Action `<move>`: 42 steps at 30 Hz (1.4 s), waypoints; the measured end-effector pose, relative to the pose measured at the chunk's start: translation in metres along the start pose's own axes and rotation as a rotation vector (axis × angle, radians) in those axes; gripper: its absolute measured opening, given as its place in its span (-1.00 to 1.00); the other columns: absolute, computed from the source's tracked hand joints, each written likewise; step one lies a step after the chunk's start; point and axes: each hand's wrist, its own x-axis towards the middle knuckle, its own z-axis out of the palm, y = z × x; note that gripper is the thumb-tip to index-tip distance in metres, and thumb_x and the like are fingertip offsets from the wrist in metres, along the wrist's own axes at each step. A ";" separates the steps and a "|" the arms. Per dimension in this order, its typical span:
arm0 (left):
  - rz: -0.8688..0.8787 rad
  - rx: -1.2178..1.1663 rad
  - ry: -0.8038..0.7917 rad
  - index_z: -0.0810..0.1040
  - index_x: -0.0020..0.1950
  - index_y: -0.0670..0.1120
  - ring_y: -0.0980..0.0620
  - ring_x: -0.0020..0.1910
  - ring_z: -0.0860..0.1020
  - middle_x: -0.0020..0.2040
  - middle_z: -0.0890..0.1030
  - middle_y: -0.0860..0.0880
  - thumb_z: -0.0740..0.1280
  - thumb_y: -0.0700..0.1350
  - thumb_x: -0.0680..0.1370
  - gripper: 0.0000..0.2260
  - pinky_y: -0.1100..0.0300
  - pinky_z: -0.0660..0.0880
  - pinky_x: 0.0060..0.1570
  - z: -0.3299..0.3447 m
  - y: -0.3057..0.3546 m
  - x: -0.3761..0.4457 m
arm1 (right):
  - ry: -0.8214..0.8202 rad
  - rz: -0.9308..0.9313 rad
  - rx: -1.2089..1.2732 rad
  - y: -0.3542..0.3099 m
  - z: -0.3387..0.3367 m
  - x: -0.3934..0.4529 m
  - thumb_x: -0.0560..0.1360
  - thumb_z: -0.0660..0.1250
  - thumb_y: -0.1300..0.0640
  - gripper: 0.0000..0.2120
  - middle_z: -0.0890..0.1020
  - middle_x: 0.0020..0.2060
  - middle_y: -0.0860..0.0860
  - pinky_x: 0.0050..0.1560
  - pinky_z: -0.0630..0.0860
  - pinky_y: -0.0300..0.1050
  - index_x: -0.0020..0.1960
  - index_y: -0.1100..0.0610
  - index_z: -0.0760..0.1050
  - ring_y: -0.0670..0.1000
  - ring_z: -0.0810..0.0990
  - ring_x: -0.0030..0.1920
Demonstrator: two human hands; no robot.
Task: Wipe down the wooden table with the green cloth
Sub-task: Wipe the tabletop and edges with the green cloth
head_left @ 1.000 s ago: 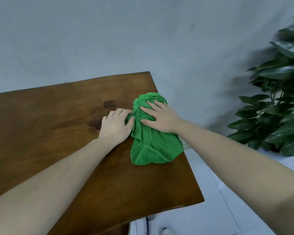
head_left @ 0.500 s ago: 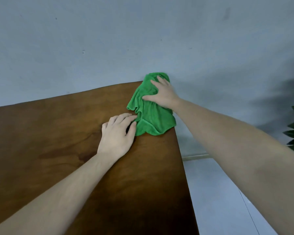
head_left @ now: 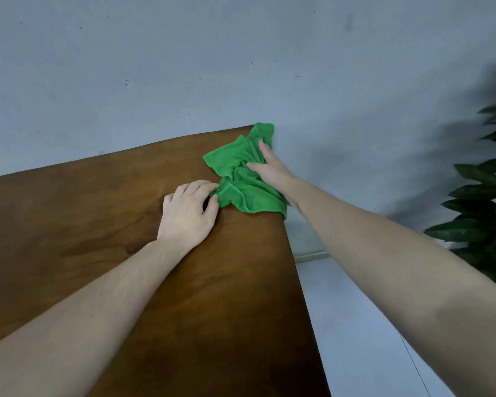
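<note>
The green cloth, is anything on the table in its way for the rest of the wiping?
Only the left hand, which pinches the green cloth at its near edge. The right hand presses it at the table's far right corner.

A plain indoor room: wooden table point(head_left: 98, 224), grey wall point(head_left: 184, 67), potted plant point(head_left: 484, 202).

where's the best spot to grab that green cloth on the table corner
Probably the bunched ridge in the middle of the green cloth, taken from above. The folds stand up there, while the edges lie flat on the table and one corner hangs off.
</note>
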 end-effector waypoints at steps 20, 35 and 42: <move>0.364 -0.065 -0.205 0.39 0.44 0.21 0.08 0.47 0.23 0.47 0.36 0.16 0.10 0.16 0.64 -0.62 -0.08 0.13 0.42 -0.069 -0.001 -0.245 | 0.150 0.015 -0.060 0.051 0.063 -0.384 0.67 0.20 0.14 -0.46 0.14 0.59 -0.14 0.56 0.04 -0.09 0.58 -0.15 0.15 -0.13 0.12 0.55; 0.411 -0.063 -0.241 0.38 0.46 0.19 0.08 0.50 0.22 0.50 0.34 0.13 0.12 0.12 0.66 -0.63 -0.02 0.11 0.45 -0.087 -0.005 -0.286 | 0.139 -0.554 -1.187 0.075 0.039 -0.409 0.61 0.10 -0.29 -0.47 0.32 0.53 -0.06 0.54 0.05 0.14 0.55 -0.21 0.20 0.04 0.13 0.58; 0.300 -0.019 -0.198 0.41 0.45 0.16 0.07 0.47 0.25 0.47 0.37 0.13 0.11 0.12 0.65 -0.63 -0.04 0.17 0.41 -0.102 -0.026 -0.303 | -0.148 -0.655 -1.368 0.056 0.040 -0.385 0.61 0.08 -0.22 -0.41 0.18 0.59 0.04 0.57 0.03 0.14 0.58 -0.21 -0.03 0.12 0.07 0.59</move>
